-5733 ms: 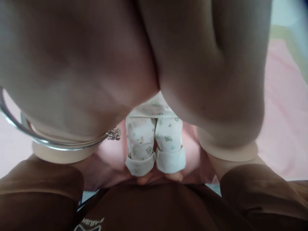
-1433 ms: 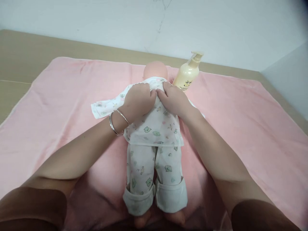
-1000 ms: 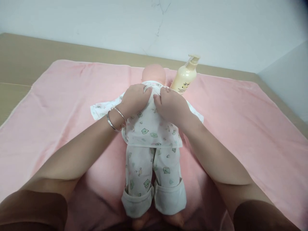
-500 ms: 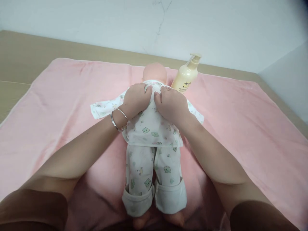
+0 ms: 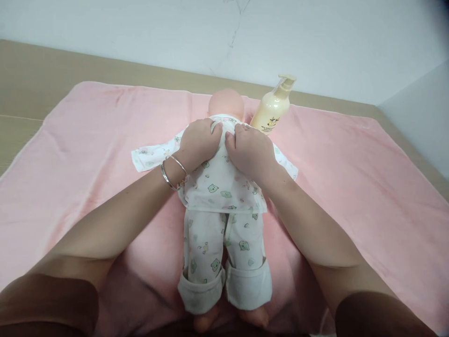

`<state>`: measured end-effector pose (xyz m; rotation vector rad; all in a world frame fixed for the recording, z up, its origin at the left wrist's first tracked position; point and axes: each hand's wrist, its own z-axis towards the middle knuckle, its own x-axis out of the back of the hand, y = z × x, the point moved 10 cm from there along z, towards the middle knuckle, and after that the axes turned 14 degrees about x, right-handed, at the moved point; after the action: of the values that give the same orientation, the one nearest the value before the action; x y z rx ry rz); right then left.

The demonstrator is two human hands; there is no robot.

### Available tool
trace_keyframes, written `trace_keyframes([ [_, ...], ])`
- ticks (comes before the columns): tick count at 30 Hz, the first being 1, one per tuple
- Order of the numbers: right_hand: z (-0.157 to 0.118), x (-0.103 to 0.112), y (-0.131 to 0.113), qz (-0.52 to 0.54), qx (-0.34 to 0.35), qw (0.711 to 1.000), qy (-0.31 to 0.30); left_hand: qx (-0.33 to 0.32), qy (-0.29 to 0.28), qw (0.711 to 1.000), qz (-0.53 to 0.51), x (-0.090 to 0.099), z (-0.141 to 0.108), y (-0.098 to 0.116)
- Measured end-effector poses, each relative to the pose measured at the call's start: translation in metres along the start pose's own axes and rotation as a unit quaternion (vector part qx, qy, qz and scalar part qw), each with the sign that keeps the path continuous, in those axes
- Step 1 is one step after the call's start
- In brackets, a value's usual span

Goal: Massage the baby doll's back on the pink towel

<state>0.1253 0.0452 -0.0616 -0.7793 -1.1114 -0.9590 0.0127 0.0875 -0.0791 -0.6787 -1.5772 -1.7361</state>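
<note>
A baby doll (image 5: 224, 196) in white pyjamas with green animal prints lies on a pink blanket, its bald head away from me and its bare feet towards me. No face shows, so it appears to lie on its front. My left hand (image 5: 199, 142), with two silver bangles at the wrist, is closed over the doll's left-side shoulder. Over the other shoulder my right hand (image 5: 250, 150) is curled in the same way. Both thumbs rest near the middle of the upper back; most fingertips are hidden. The trouser cuffs are rolled up.
Beside the doll's head, a pale yellow pump bottle (image 5: 271, 110) with a cow drawing leans to the right. The pink blanket (image 5: 351, 187) covers most of a wooden surface (image 5: 31, 70). A white wall (image 5: 140, 32) with a crack rises behind it.
The view has shifted very slightly, so the doll and bottle sit a touch higher. Both hands keep their places on the doll's shoulders.
</note>
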Motion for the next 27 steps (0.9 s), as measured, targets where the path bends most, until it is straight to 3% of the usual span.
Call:
trace_keyframes([
  [14,0.0007,-0.0021,-0.0001,-0.007,-0.004,1.000,-0.020,0.018,-0.034,0.999,0.029,0.0010,-0.0045,0.0045],
  [27,0.0003,-0.0038,0.0002,-0.001,-0.012,0.999,-0.036,0.020,-0.032,0.999,0.037,0.0004,-0.0038,0.0039],
])
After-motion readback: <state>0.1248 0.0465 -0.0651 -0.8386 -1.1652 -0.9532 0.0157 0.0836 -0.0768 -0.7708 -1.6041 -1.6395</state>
